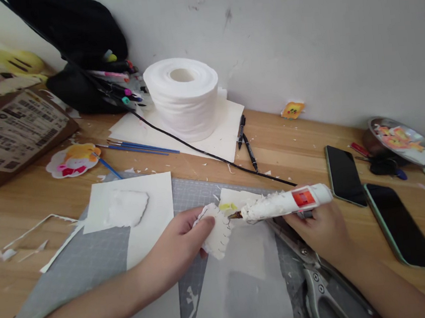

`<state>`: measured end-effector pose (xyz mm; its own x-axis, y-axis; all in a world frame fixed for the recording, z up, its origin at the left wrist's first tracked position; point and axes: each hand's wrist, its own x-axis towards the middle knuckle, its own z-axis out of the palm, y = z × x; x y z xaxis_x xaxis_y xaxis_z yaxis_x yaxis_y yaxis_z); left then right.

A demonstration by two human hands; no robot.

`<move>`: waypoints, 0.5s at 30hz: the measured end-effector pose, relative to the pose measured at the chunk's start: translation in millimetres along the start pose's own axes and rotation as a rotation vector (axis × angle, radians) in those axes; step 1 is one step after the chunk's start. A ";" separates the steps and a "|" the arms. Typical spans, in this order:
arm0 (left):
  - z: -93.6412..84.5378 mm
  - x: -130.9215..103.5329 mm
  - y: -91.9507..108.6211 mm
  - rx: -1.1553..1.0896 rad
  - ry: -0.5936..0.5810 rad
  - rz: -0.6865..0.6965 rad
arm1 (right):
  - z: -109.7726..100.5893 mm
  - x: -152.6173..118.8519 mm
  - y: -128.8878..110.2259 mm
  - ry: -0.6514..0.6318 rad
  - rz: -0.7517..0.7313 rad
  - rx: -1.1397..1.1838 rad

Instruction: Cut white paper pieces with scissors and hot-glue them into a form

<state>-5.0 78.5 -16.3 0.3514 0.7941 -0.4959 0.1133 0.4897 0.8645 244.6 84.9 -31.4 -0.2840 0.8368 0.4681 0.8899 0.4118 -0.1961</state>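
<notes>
Between thumb and fingers, my left hand pinches a small white cut-out piece with short dark marks along its edge. My right hand is wrapped around the handle of a white glue gun with an orange-red patch on its side. The gun's nozzle points left and is right at the piece's edge; whether it touches I cannot tell. A bit of yellow shows just behind the tip. Scissors with grey handles lie under my right wrist, partly covered. White sheets lie below the hands.
A grey cutting mat covers the front of the table. A white tissue roll stands on paper at the back, with a black cable running past. Two phones and a metal bowl are right, a cardboard box left.
</notes>
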 end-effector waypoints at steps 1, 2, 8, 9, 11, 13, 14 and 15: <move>-0.1 -0.2 -0.4 0.001 -0.001 -0.001 | 0.2 -0.3 0.1 0.005 -0.006 -0.001; -0.1 -0.3 -0.9 0.000 -0.001 0.000 | 0.6 -0.7 0.3 0.014 -0.016 -0.003; 0.2 -0.6 -3.5 -0.025 0.006 0.003 | 1.8 -1.8 0.9 0.061 -0.041 -0.006; 0.3 -0.4 -3.6 -0.029 0.009 0.003 | 1.9 -1.5 0.8 0.069 -0.044 -0.007; 0.4 -0.1 -3.1 -0.041 0.021 0.000 | 2.1 -0.9 0.6 0.103 -0.051 -0.010; 0.7 0.3 -2.3 -0.054 0.034 -0.005 | 2.5 -0.5 0.4 0.117 -0.032 -0.016; 0.9 0.4 -1.7 -0.058 0.037 -0.005 | 2.7 -0.5 0.3 0.115 -0.011 -0.018; 1.2 0.5 -1.2 -0.061 0.040 -0.003 | 2.8 -0.5 0.2 0.112 0.014 -0.020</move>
<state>-3.8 77.9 -17.4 0.3137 0.8055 -0.5028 0.0574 0.5125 0.8568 243.9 85.6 -34.1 -0.2304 0.7963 0.5593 0.9011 0.3916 -0.1864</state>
